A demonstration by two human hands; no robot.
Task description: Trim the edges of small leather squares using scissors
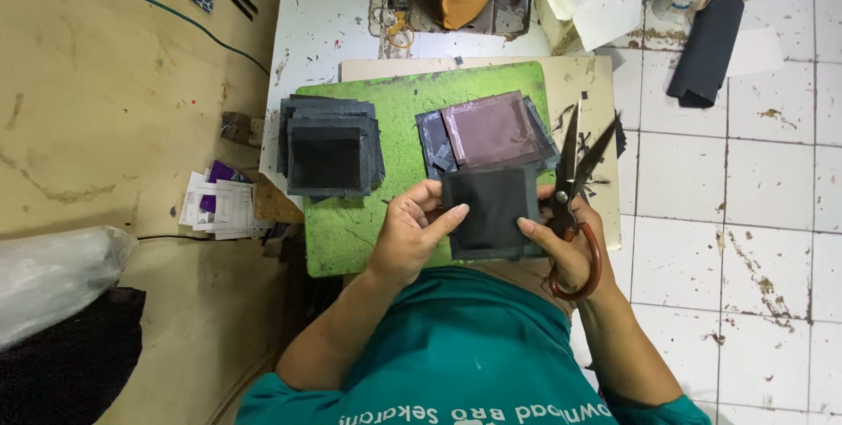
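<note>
Left hand [410, 230] and right hand [561, 236] hold a black square piece [489, 212].

A worn white table [326, 21] with chipped paint stands between a stained tan floor [105, 92] on one side and grimy white tiles [745, 214] on the other. A blue cable [175, 13] crosses the tan floor.
</note>
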